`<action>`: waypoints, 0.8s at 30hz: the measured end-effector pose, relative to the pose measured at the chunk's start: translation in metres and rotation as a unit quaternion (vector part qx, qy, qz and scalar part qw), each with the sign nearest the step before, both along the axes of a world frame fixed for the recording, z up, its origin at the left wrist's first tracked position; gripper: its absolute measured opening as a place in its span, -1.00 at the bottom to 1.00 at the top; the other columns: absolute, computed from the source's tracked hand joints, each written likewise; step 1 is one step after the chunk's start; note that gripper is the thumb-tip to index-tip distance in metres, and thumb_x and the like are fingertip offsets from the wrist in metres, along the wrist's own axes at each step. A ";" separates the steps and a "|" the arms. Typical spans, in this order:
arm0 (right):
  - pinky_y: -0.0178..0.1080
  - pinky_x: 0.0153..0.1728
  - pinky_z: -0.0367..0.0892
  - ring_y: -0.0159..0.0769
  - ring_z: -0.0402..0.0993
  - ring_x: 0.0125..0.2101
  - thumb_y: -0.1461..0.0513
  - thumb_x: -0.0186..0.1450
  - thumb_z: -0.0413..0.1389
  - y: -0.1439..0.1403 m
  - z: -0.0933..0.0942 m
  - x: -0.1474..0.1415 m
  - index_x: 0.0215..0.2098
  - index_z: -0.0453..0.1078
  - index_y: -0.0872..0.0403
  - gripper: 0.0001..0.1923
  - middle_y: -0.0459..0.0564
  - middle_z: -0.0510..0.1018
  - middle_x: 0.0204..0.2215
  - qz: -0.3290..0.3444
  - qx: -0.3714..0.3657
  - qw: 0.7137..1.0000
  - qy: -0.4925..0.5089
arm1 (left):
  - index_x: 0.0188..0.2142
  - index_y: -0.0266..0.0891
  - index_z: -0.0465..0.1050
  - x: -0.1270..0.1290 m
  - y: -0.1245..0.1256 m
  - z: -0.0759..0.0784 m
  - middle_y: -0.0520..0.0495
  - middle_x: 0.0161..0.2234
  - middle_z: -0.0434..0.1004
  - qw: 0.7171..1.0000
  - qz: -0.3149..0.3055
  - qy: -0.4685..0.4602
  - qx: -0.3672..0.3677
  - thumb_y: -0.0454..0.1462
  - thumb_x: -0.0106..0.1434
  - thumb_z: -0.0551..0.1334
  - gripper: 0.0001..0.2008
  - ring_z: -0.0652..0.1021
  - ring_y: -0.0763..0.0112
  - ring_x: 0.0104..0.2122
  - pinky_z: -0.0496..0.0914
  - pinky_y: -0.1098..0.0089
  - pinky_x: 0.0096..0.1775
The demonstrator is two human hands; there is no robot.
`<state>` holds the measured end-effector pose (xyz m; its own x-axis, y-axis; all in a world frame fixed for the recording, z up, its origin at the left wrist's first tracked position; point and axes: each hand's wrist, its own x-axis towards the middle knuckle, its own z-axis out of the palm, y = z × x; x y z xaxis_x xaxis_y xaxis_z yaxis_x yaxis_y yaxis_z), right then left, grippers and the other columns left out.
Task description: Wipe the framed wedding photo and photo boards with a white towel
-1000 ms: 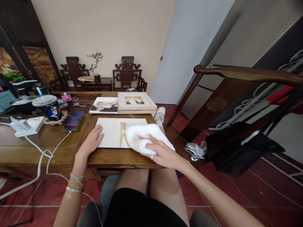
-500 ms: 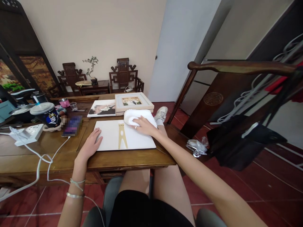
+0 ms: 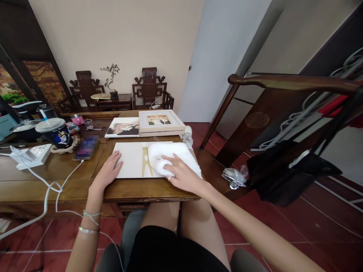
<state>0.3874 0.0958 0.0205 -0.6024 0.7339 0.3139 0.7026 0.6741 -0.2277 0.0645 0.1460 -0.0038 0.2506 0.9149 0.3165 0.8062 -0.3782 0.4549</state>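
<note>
A flat white panel (image 3: pixel 129 162) lies on the wooden table, with a tan A-shaped piece like a frame stand (image 3: pixel 145 162) on its face. My left hand (image 3: pixel 110 168) rests on the panel's left edge, fingers stretched out and holding nothing. On the right part of the panel, my right hand (image 3: pixel 181 172) presses and grips a fluffy white towel (image 3: pixel 176 151). The towel hides the panel's right side and overhangs its edge. Behind the panel are a framed photo (image 3: pixel 158 120) in a pale frame and a photo panel (image 3: pixel 121 128) beside it.
To the left stand a lidded drink cup (image 3: pixel 56 132), a phone (image 3: pixel 86 147) on a charging cable, a white power strip (image 3: pixel 34 156), a small clear cup (image 3: pixel 88 124) and a pink cup (image 3: pixel 76 119). A wooden chair (image 3: pixel 255 117) stands right of the table (image 3: pixel 124 190).
My right hand has drawn the towel toward me, from the panel's far right edge to its near right part. My left hand stays on the left edge.
</note>
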 end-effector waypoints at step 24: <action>0.02 0.10 0.16 0.00 0.42 0.00 0.32 0.30 -0.01 0.080 0.003 0.005 -0.15 0.46 0.13 -0.76 0.19 0.55 -0.03 -0.057 0.011 0.998 -0.021 | 0.18 -0.40 0.32 0.000 -0.001 0.002 -0.31 0.29 0.23 1.000 0.002 0.008 -0.007 -0.04 0.33 -0.03 -0.41 0.24 0.16 0.30 0.06 0.11 0.32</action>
